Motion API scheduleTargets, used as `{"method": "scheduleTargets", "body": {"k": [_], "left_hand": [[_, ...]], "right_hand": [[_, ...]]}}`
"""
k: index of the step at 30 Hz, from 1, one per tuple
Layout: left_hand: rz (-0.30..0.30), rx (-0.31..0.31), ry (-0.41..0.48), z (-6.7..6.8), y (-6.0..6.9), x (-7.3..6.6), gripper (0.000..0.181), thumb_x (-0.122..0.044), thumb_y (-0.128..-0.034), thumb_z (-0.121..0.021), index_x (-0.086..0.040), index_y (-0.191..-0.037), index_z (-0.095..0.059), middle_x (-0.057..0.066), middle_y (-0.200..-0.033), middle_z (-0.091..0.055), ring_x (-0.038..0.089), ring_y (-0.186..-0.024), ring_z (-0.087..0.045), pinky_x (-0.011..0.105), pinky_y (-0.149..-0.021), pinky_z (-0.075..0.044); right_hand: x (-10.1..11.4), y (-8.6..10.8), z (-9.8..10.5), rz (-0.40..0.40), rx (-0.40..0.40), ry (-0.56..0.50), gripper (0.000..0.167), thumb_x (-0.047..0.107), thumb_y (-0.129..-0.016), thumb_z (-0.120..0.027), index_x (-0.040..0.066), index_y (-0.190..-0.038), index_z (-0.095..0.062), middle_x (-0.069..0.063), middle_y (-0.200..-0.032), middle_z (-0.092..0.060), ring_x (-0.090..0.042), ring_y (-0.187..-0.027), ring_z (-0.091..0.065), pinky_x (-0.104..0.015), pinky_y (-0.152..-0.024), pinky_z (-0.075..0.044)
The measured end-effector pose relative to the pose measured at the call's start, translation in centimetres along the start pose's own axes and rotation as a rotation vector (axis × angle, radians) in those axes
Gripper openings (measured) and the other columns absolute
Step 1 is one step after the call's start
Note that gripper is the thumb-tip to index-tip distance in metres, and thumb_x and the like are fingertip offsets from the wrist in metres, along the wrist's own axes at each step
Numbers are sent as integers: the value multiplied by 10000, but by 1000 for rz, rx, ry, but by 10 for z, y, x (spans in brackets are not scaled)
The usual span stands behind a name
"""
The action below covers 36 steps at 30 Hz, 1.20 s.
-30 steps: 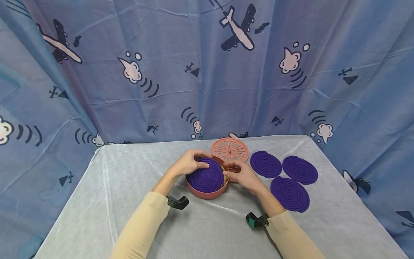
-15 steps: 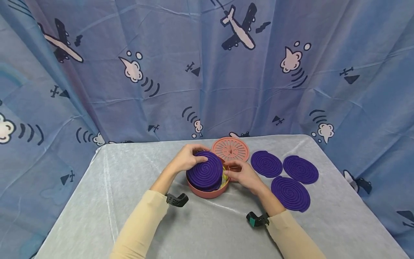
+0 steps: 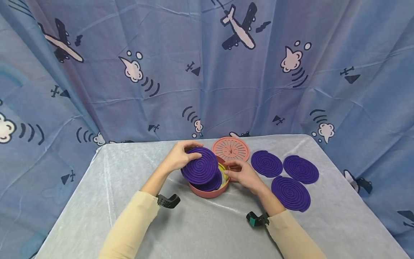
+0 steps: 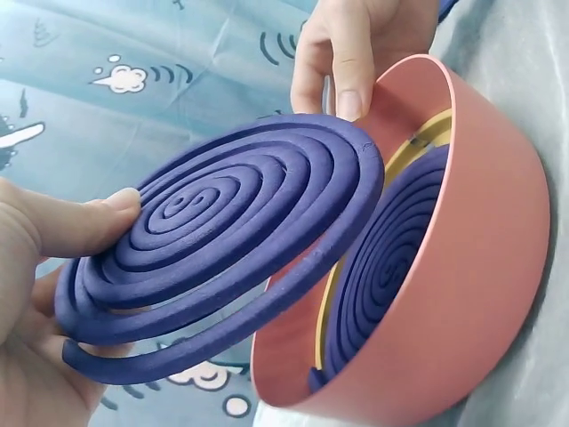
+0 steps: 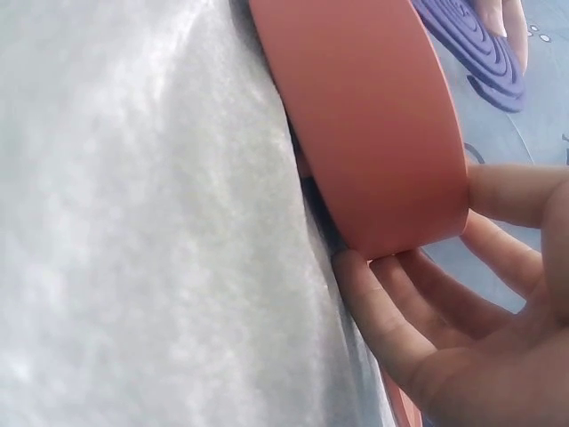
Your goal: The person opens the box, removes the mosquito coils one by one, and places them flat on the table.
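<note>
In the head view my left hand (image 3: 179, 157) holds a purple mosquito coil (image 3: 199, 167) tilted over the left side of a round coral-pink coil box (image 3: 208, 195). The left wrist view shows the thumb on the coil's upper face and fingers beneath it. Another purple coil (image 4: 388, 267) lies inside the box, apart from the held one, with part of a yellow ring (image 4: 436, 131) showing beside it. My right hand (image 3: 242, 174) grips the box's right side. In the right wrist view its thumb is at the rim and its fingers touch the outer wall.
A slotted coral-pink lid (image 3: 230, 149) lies behind the box. Right of it, three purple coils lie flat on the grey cloth: a left one (image 3: 266, 164), a right one (image 3: 300, 169) and a front one (image 3: 290, 193). A blue patterned curtain (image 3: 168, 72) hangs behind the table.
My left hand has lifted the top coil out of the box and moved it up and left, uncovering the coil below. The right hand has stayed at the box.
</note>
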<state>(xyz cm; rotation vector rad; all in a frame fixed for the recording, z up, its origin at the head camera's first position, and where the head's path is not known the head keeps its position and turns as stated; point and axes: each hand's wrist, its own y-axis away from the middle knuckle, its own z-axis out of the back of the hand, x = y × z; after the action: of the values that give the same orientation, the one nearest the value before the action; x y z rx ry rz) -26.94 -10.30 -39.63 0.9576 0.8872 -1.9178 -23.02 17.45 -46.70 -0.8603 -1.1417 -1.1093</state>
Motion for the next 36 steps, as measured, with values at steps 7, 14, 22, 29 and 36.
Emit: {"method": "scheduleTargets", "body": {"k": [7,14,22,29,36], "left_hand": [[0,-46,-19,9,10,-2,332,-41,-888,-761,2,-1214,-716,123,-1205,-715,250,-1087,-674,408,-973,-521],[22,-107,3,17,22,4,330,-57,-888,-770,-19,-1212,-725,118,-1197,-719,254,-1060,-679,405,-955,-525],[38,-168,38,23,38,12,364,-62,-896,-772,-11,-1250,-705,166,-1200,-711,312,-1044,-681,462,-937,-521],[79,-194,37,29,52,1,365,18,-908,-729,55,-1266,-668,231,-1223,-682,360,-1079,-664,361,-924,-530],[59,-265,119,32,58,21,385,-58,-900,-773,28,-1264,-684,198,-1211,-690,315,-1070,-664,227,-879,-525]], "right_hand": [[2,1,-2,-1,-13,8,410,78,-922,-746,-41,-1295,-625,-236,-1261,-624,-273,-1060,-632,-352,-816,-595],[1,2,-1,-8,-4,3,423,95,-928,-747,-40,-1307,-618,-252,-1257,-623,-264,-1051,-637,-370,-823,-596],[0,1,0,-8,1,7,424,102,-933,-744,-44,-1311,-615,-259,-1260,-623,-269,-1062,-639,-367,-827,-594],[0,1,-1,-10,-2,8,418,101,-928,-749,-33,-1304,-624,-246,-1253,-627,-264,-1051,-638,-354,-811,-597],[1,1,-1,-11,-4,9,423,116,-930,-752,-27,-1307,-626,-244,-1254,-626,-259,-1046,-635,-365,-811,-598]]}}
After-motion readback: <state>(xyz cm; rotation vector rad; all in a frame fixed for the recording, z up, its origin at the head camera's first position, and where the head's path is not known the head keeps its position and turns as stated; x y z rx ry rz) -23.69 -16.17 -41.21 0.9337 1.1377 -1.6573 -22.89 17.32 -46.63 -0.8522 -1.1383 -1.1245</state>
